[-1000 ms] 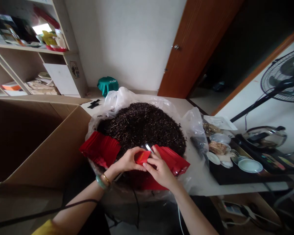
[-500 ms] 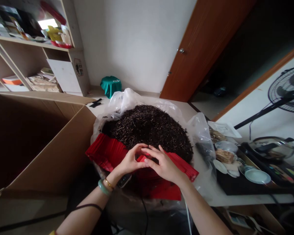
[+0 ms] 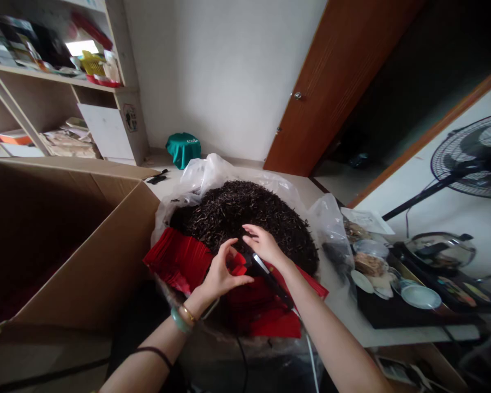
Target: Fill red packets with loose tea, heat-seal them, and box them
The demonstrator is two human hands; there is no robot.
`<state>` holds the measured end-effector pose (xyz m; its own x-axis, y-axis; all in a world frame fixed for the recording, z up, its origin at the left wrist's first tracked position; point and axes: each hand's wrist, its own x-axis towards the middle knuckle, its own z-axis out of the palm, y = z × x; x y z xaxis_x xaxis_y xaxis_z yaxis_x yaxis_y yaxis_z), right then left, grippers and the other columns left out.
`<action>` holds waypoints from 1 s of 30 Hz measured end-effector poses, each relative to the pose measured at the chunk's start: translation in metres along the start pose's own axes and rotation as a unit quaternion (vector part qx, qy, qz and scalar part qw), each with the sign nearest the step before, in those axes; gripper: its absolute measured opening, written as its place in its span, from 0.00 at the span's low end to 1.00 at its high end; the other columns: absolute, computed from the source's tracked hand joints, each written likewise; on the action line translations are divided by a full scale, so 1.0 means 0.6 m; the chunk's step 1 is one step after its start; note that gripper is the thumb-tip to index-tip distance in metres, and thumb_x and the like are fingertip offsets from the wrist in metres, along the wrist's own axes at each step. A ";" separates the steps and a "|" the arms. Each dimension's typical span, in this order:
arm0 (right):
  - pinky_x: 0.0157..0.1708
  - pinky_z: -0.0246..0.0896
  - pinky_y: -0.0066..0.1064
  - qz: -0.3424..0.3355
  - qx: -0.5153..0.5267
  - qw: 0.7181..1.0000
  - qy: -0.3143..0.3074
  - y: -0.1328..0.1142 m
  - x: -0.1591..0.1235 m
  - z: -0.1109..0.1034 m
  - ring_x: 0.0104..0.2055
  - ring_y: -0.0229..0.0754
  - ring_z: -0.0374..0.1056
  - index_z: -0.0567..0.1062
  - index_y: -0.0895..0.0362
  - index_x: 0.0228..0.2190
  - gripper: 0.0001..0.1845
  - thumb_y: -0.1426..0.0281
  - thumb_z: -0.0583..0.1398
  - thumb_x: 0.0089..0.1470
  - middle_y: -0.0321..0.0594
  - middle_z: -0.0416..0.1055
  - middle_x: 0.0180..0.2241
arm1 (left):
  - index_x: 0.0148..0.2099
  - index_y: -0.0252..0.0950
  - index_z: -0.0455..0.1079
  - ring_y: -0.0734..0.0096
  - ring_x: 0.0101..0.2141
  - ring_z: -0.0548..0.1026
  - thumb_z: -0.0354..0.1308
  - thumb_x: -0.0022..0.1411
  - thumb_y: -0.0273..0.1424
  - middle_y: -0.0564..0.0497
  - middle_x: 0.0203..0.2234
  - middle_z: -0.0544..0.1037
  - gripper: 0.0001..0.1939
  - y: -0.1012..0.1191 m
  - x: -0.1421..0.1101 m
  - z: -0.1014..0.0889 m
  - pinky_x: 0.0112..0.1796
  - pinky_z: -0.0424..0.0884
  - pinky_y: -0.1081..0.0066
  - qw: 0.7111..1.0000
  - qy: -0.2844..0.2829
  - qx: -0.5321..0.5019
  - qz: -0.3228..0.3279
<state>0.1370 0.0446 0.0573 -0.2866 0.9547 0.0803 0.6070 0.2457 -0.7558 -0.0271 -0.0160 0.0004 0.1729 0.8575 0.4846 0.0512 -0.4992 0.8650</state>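
White table, clear plastic bag w/ loose tea, blk tray, small blk item

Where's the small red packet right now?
In the head view, the small red packet is at the fingertips of the left hand, at the front edge of the dark loose tea, just left of a black tool with a silver strip.

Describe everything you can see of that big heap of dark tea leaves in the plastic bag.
The heap of dark tea leaves is a broad, rounded mound of thin, twisted, blackish-brown strands that look dry and loose. It sits in a crumpled clear plastic bag, whose sides rise around it at the back and right. Red packets lie along its near edge, touching it. The person's right hand is over that near edge, though I cannot tell whether its fingers touch the leaves.
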 end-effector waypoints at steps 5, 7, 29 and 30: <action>0.61 0.48 0.43 0.002 -0.116 0.980 -0.162 0.026 0.083 0.054 0.66 0.55 0.48 0.62 0.54 0.60 0.44 0.70 0.68 0.40 0.52 0.50 0.64 | 0.46 0.38 0.68 0.69 0.32 0.71 0.65 0.50 0.48 0.50 0.32 0.71 0.26 -0.002 0.002 -0.007 0.34 0.70 0.69 0.976 -0.041 0.157 0.143; 0.59 0.51 0.43 0.012 -0.131 0.972 -0.194 0.024 0.099 0.073 0.64 0.57 0.51 0.61 0.50 0.60 0.48 0.70 0.70 0.37 0.50 0.50 0.64 | 0.42 0.37 0.70 0.68 0.32 0.70 0.63 0.53 0.47 0.49 0.32 0.71 0.21 -0.003 0.003 -0.010 0.32 0.70 0.70 0.961 -0.046 0.202 0.185; 0.41 0.59 0.32 -0.036 -0.119 0.984 -0.124 0.008 0.107 0.104 0.36 0.40 0.63 0.74 0.54 0.37 0.23 0.82 0.64 0.35 0.37 0.63 0.37 | 0.43 0.37 0.70 0.64 0.38 0.71 0.58 0.60 0.44 0.44 0.39 0.71 0.17 0.016 0.009 -0.018 0.38 0.71 0.66 0.931 -0.101 0.262 0.233; 0.42 0.59 0.33 -0.033 -0.104 0.988 -0.110 0.009 0.110 0.102 0.36 0.40 0.64 0.75 0.54 0.35 0.21 0.83 0.64 0.35 0.36 0.64 0.35 | 0.43 0.37 0.70 0.64 0.39 0.71 0.58 0.60 0.43 0.44 0.40 0.71 0.16 0.016 0.009 -0.018 0.38 0.71 0.66 0.932 -0.103 0.259 0.231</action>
<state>0.0761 0.0989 0.0188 -0.4710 0.8814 -0.0364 0.7142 0.3568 -0.6021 -0.0361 -0.0149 0.0129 0.4772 0.5209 0.7078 0.3831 -0.8481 0.3659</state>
